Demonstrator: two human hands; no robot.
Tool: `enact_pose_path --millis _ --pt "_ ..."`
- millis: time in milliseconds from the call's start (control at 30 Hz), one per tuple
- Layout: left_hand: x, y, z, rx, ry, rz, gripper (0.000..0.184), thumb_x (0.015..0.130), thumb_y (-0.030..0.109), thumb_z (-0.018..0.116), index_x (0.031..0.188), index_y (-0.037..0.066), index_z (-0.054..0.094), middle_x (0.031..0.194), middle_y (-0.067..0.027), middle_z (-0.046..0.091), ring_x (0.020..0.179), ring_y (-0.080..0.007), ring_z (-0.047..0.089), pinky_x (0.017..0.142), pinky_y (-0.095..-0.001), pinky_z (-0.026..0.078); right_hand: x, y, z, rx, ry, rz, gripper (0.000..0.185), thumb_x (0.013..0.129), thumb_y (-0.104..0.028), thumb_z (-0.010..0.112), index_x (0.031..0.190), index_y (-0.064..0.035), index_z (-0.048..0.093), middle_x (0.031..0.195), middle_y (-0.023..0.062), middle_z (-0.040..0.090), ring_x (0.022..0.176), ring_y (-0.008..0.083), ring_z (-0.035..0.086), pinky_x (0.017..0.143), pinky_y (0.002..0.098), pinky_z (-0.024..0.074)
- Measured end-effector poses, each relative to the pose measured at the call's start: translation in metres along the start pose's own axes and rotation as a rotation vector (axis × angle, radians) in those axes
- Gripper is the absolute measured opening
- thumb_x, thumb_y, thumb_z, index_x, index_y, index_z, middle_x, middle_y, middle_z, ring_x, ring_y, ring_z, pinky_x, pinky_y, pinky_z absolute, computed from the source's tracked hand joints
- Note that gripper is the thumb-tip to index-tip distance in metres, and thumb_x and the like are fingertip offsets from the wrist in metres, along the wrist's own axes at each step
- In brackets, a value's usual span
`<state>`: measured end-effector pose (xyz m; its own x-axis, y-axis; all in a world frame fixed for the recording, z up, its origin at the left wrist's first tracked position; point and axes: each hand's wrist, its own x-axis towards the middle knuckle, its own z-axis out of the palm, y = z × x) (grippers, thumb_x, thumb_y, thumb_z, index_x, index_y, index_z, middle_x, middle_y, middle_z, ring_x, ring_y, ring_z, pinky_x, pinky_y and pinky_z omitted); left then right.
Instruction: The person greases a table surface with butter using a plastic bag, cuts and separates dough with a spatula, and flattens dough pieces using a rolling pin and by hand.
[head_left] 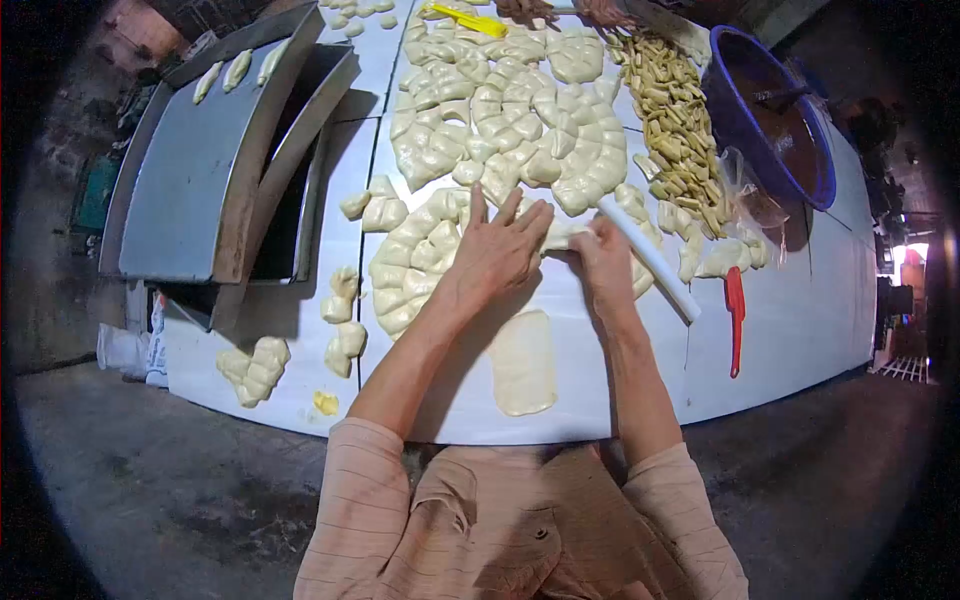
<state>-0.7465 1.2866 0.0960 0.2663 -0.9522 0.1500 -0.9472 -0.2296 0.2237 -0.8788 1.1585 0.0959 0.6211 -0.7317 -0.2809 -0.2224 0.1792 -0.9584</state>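
Note:
My left hand [500, 250] lies with its fingers spread over pieces of pale, glossy dough [415, 262] at the middle of the table. Beside it, my right hand [606, 262] is closed on a stretched dough piece [566, 238] that reaches toward my left fingers. A white rolling pin [655, 264] lies slanted just right of my right hand. Nearer to me, a flattened rectangular dough sheet [523, 365] rests between my forearms. Beyond my hands spreads a large mass of scored dough [505, 110].
Stacked metal trays [190, 175] stand at left, with 3 shaped dough pieces on top. At right are a pile of cut yellowish pieces [675, 125], a blue tub [827, 160] of brown contents, and a red-handled tool [735, 320]. Another person's hands [527, 10] and a yellow scraper [465, 18] are at the far end.

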Motion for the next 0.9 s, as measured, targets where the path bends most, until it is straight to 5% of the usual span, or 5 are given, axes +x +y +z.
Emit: enact_pose_path --millis 133,300,700,800,900 --pt "0.000 -0.001 -0.002 0.009 -0.047 -0.028 0.059 0.090 0.028 0.052 0.145 0.009 0.043 0.150 -0.0050 0.045 0.143 -0.0316 0.033 0.113 -0.0711 0.008 -0.018 -0.025 0.005 0.627 0.008 0.093 0.038 0.084 -0.011 0.058 0.119 0.0011 0.047 0.108 0.0149 0.059 0.091 0.0227 0.065 0.085 0.0466 0.0590" --pt "0.001 -0.005 0.001 0.003 -0.041 -0.002 0.064 0.088 0.030 0.053 0.148 0.009 0.040 0.154 -0.0051 0.040 0.146 -0.0312 0.028 0.113 -0.0723 0.007 -0.014 -0.015 0.019 0.162 -0.017 0.038 0.040 0.081 -0.008 0.072 0.115 -0.0022 0.052 0.100 0.0086 0.057 0.089 0.0160 0.062 0.071 0.0263 0.0559" --pt "-0.001 0.002 -0.006 0.013 -0.050 -0.065 0.065 0.090 0.029 0.050 0.149 0.007 0.036 0.156 -0.0073 0.035 0.147 -0.0317 0.025 0.114 -0.0706 0.007 -0.073 -0.055 -0.088 0.281 -0.500 0.181 0.025 0.070 -0.002 0.068 0.093 -0.0040 0.058 0.088 0.0056 0.063 0.073 0.0126 0.060 0.063 0.0234 0.0473" --pt "-0.003 0.016 -0.007 0.017 0.006 -0.130 0.060 0.091 0.024 0.050 0.147 0.006 0.038 0.154 -0.0155 0.036 0.146 -0.0360 0.025 0.114 -0.0697 0.007 -0.088 -0.045 -0.118 0.241 -0.307 0.247 0.027 0.074 -0.002 0.072 0.096 -0.0049 0.057 0.096 0.0086 0.065 0.086 0.0177 0.065 0.073 0.0315 0.0538" --pt "-0.014 0.040 -0.023 -0.055 0.091 -0.202 0.054 0.093 0.019 0.055 0.144 0.009 0.042 0.150 -0.0215 0.037 0.143 -0.0399 0.030 0.114 -0.0674 0.009 -0.103 -0.031 -0.119 0.215 -0.175 0.295 0.022 0.082 -0.002 0.066 0.102 -0.0037 0.057 0.098 0.0075 0.065 0.086 0.0118 0.061 0.070 0.0228 0.0489"
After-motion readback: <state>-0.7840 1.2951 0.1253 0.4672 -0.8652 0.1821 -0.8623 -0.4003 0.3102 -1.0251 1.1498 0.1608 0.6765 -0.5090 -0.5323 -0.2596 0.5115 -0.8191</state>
